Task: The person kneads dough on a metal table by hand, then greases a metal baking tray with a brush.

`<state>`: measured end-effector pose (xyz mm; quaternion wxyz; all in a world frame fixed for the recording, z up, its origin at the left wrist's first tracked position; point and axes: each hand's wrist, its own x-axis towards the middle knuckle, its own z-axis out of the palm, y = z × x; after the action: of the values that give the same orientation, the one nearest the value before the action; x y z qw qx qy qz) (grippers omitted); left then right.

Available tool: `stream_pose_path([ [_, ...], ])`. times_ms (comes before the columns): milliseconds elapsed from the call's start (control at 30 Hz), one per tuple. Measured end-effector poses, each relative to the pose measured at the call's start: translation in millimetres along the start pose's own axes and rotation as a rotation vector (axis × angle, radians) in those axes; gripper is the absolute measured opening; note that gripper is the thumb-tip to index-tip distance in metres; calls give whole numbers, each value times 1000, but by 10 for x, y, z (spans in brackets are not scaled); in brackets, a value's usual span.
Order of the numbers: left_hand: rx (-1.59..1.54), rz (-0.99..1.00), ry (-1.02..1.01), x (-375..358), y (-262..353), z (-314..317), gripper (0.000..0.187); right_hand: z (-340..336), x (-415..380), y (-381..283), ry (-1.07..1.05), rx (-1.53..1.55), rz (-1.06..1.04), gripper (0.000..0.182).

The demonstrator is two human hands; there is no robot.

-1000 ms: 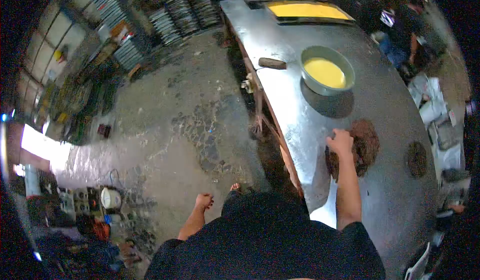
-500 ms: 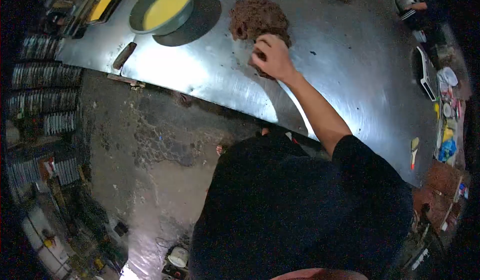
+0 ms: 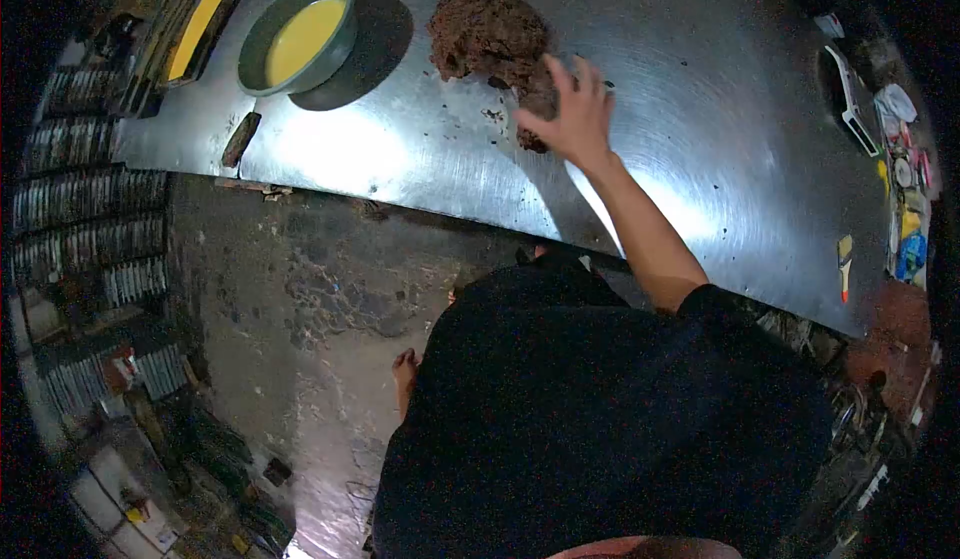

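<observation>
My right hand is over the steel table with its fingers spread apart, somewhat blurred. Beneath its fingers and thumb lies a small brown dough lump, partly hidden by the hand. This lump adjoins a larger, rough mound of brown dough just beyond it to the left. Beside my dark shirt, away from the table, my left hand hangs low; it is small and dim, and I cannot tell how its fingers are held.
A grey-green bowl of yellow liquid stands at the table's left, near a dark, flat piece at the edge. On the right are a brush and a white-edged device. Racks line the left side.
My right hand has opened from a curled hold on the small dough lump and its fingers are now spread. My left hand has come into sight beside my body. The view has shifted slightly.
</observation>
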<state>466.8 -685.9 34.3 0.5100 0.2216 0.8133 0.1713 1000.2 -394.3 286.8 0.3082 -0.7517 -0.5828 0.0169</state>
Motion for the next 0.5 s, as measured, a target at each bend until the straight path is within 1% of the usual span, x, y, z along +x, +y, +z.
stream_pose_path([
  [33, -126, 66, -35, 57, 46, 22, 29, 14, 8, -121, -132, -178, 99, 80],
  [67, -123, 71, -32, 102, 81, 41, 29, 60, -2, -112, -128, -173, 100, 80],
  [133, -254, -91, -144, 125, 191, 127, 31, 234, 19, -99, -254, -306, 131, 95],
  [167, -265, -76, -139, 139, 255, 166, 31, 268, 77, -47, -241, -298, 120, 95],
  [233, -176, -34, -81, 63, 300, 244, 31, 206, 144, 159, -372, -163, 129, 95],
  [267, -193, -37, -77, -7, 272, 251, 31, 191, 166, 210, -310, -176, 129, 92],
  [300, -163, -21, -74, -107, 236, 259, 30, 173, 227, 307, -315, -178, 104, 92],
  [367, -117, 12, -61, -292, 152, 261, 29, 183, 397, 590, -290, 117, 36, 77],
  [433, -85, 60, -48, -286, -13, 322, 27, 201, 522, 879, -295, 525, 60, 64],
  [467, -219, -50, -43, -280, -167, 358, 27, 186, 579, 1005, -285, 539, 102, 60],
  [500, -352, -160, -42, -250, -459, 377, 26, 142, 581, 1068, -275, 555, 144, 56],
])
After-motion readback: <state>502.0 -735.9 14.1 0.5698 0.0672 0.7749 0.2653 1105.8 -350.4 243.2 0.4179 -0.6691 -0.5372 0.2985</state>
